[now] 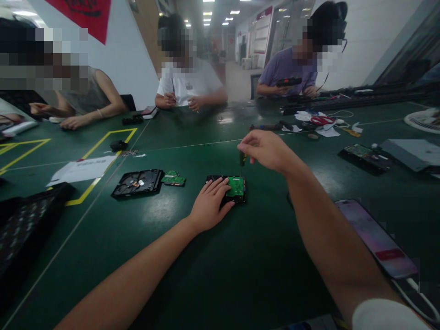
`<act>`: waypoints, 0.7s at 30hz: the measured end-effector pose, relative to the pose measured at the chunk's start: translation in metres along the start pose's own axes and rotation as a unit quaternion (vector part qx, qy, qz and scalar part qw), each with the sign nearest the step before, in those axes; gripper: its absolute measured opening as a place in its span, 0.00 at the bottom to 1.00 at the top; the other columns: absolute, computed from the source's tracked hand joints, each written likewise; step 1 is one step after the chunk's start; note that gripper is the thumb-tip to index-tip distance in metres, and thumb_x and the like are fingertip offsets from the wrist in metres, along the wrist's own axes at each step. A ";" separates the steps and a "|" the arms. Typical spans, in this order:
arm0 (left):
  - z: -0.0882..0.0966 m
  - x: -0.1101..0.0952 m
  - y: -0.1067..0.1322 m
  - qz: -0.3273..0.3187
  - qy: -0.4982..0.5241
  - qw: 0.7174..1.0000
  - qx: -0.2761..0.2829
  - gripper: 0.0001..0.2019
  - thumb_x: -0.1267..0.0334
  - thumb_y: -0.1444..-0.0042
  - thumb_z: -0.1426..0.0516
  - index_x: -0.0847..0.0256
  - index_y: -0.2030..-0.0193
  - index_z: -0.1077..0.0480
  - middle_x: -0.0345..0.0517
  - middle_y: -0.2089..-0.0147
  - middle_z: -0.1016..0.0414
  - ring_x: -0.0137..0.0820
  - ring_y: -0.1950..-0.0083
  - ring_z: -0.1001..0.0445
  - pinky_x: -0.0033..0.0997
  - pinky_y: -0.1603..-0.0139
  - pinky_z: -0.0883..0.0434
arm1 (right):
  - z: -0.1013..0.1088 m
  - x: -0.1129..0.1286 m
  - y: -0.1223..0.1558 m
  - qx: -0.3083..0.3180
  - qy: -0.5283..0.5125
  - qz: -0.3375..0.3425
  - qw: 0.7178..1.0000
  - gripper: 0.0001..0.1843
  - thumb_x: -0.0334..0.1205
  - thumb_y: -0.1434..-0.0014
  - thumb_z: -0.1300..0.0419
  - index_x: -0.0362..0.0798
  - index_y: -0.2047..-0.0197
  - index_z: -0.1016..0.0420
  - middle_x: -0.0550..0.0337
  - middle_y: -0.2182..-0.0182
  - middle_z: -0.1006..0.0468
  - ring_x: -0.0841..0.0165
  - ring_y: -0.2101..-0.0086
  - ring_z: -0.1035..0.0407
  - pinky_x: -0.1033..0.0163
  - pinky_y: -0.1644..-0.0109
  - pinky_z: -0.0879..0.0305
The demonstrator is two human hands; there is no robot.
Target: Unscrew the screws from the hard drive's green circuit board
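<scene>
A hard drive (243, 199) lies on the green table with its green circuit board (236, 185) facing up. My left hand (210, 201) rests flat on the drive's left part, fingers spread and partly covering the board. Above the drive's far right corner, my right hand (263, 149) pinches the handle of a screwdriver (242, 159). The screwdriver stands upright, its shaft pointing down at the board's edge; whether the tip sits in a screw is too small to tell. Left of my left hand lie another hard drive (137, 183) and a loose circuit board (174, 178).
A black tray (30, 224) stands at the left, near a white paper sheet (82, 168). To the right are a phone (378, 238) with a cable, another drive (366, 158) and a grey box (410, 153). Several people sit across the table (192, 284).
</scene>
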State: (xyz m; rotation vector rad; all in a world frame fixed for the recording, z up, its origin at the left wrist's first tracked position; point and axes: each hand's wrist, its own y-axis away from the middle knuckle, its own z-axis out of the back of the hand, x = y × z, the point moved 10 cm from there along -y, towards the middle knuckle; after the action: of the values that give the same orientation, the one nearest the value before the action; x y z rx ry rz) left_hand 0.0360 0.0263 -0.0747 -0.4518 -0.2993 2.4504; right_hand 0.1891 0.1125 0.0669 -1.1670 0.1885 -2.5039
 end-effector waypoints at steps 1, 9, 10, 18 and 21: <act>0.000 0.000 0.000 -0.001 0.000 1.000 0.001 0.22 0.49 0.28 0.44 0.57 0.34 0.33 0.52 0.23 0.37 0.44 0.20 0.42 0.57 0.20 0.43 | 0.000 -0.001 0.001 -0.001 -0.005 -0.010 1.000 0.08 0.42 0.33 0.34 0.46 0.61 0.21 0.55 0.67 0.16 0.70 0.77 0.27 0.63 0.70 0.32; 0.002 -0.001 0.000 -0.004 0.001 1.000 -0.008 0.22 0.50 0.29 0.44 0.57 0.34 0.33 0.54 0.23 0.36 0.45 0.20 0.41 0.58 0.21 0.42 | -0.006 0.001 -0.002 0.029 -0.010 0.016 0.999 0.07 0.41 0.32 0.36 0.47 0.56 0.19 0.56 0.66 0.16 0.68 0.72 0.24 0.62 0.64 0.29; 0.002 -0.001 0.000 -0.004 -0.001 1.000 -0.008 0.22 0.50 0.29 0.44 0.57 0.34 0.34 0.54 0.23 0.36 0.45 0.20 0.41 0.58 0.21 0.42 | -0.005 0.002 -0.002 0.029 -0.003 0.020 0.999 0.07 0.41 0.32 0.36 0.47 0.56 0.18 0.56 0.65 0.16 0.68 0.72 0.24 0.62 0.64 0.29; 0.001 -0.001 0.000 -0.002 -0.003 1.000 -0.006 0.22 0.49 0.29 0.44 0.57 0.34 0.34 0.53 0.23 0.36 0.44 0.20 0.41 0.58 0.21 0.42 | -0.004 -0.001 0.000 0.020 -0.006 -0.008 1.000 0.08 0.36 0.33 0.38 0.46 0.57 0.16 0.57 0.71 0.17 0.68 0.74 0.25 0.63 0.66 0.31; 0.001 -0.001 0.000 -0.002 -0.004 1.000 -0.005 0.22 0.49 0.28 0.44 0.57 0.34 0.34 0.53 0.23 0.36 0.44 0.20 0.42 0.57 0.21 0.42 | -0.006 -0.001 -0.001 0.030 -0.017 -0.010 0.999 0.09 0.37 0.33 0.38 0.46 0.56 0.15 0.57 0.70 0.17 0.68 0.73 0.25 0.63 0.66 0.30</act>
State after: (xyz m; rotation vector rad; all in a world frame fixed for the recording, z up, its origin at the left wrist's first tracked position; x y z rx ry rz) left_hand 0.0363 0.0258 -0.0740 -0.4446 -0.3152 2.4485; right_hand 0.1848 0.1133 0.0626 -1.1919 0.0919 -2.4872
